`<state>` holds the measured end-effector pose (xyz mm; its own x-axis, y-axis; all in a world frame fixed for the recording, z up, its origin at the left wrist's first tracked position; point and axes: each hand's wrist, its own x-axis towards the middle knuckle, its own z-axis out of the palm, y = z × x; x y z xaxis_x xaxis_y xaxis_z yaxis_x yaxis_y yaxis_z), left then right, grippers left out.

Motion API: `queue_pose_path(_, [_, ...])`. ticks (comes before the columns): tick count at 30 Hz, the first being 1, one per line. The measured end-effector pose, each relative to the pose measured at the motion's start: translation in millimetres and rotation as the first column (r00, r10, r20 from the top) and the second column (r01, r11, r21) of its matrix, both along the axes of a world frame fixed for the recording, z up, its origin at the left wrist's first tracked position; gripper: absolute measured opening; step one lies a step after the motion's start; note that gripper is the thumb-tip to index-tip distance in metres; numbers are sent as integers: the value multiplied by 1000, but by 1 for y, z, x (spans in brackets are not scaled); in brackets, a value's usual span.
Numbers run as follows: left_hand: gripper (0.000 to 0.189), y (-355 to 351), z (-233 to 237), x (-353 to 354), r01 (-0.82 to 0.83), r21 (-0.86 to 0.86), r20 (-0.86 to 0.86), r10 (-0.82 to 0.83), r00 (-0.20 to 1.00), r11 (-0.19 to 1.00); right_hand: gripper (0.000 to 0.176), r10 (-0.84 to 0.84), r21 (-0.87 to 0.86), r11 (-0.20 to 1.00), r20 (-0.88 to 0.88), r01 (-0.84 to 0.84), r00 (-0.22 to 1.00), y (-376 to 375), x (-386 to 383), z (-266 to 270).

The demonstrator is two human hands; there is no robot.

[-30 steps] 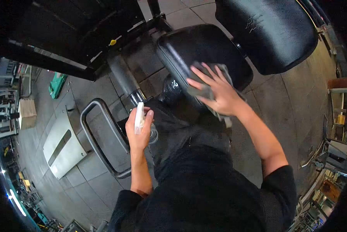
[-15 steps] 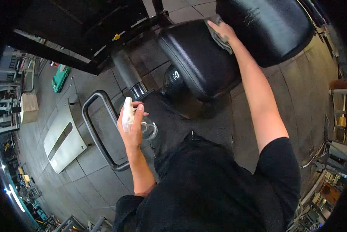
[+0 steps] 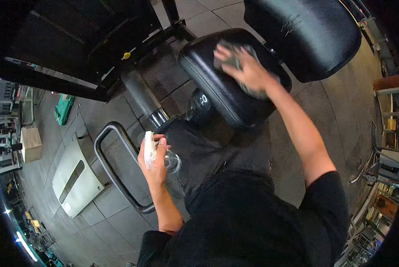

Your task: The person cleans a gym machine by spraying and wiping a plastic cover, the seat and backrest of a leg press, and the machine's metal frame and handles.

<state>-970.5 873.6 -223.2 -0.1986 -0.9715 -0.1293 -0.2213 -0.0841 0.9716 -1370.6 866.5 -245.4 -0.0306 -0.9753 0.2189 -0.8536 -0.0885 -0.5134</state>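
My left hand (image 3: 153,161) is wrapped round a clear spray bottle (image 3: 173,163) with a white trigger head, beside a curved black handle bar (image 3: 115,171). Over the black padded seat (image 3: 208,78), my right hand (image 3: 246,69) presses a grey cloth (image 3: 253,92) flat against the top surface. The hand and cloth are slightly blurred, with the fingers spread over the fabric. Behind the seat, to the upper right, stands a black padded backrest (image 3: 313,40) with creases in its cover.
A padded roller (image 3: 139,91) on a metal tube lies left of the seat. A silver slotted panel (image 3: 77,178) and a green object (image 3: 64,109) rest on the tiled floor (image 3: 115,231). A dark machine frame (image 3: 57,80) stands at the upper left.
My right hand has moved the cloth left and down, from the seat's far edge onto its middle. My left hand still holds the bottle, slightly lower in view.
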Motion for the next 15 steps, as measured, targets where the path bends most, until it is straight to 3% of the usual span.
queue_pose_path(1, [31,1,2,-2,-2,-19,-11,2,1000,1000,57,-15,-53,999,-21,14,1000,-36,-17,-8])
queue_pose_path(3, [29,4,9,-6,9,-30,19,-8,1000,1000,71,-266,230,942,61,246,962,-101,-49,-20])
queue_pose_path(5, [28,10,13,-9,21,-74,-35,-23,999,997,80,-403,346,860,15,374,915,-142,-77,-23])
queue_pose_path(8, [25,21,24,-10,21,-42,-82,-24,996,999,94,-422,285,850,-132,442,897,-155,-82,-32])
queue_pose_path(9, [24,26,27,-12,9,-21,-102,-11,995,1000,94,-423,281,851,-132,443,897,-144,-81,-30])
queue_pose_path(11, [25,31,20,-9,14,-7,-92,-15,996,1000,76,-373,145,912,-93,383,923,-86,-66,-35])
queue_pose_path(13, [26,30,10,-10,33,2,-91,-32,995,999,67,-202,35,978,-98,206,974,2,-35,-20])
queue_pose_path(15, [28,30,3,-9,35,35,-59,-33,998,999,59,-171,96,981,-3,171,985,90,8,13])
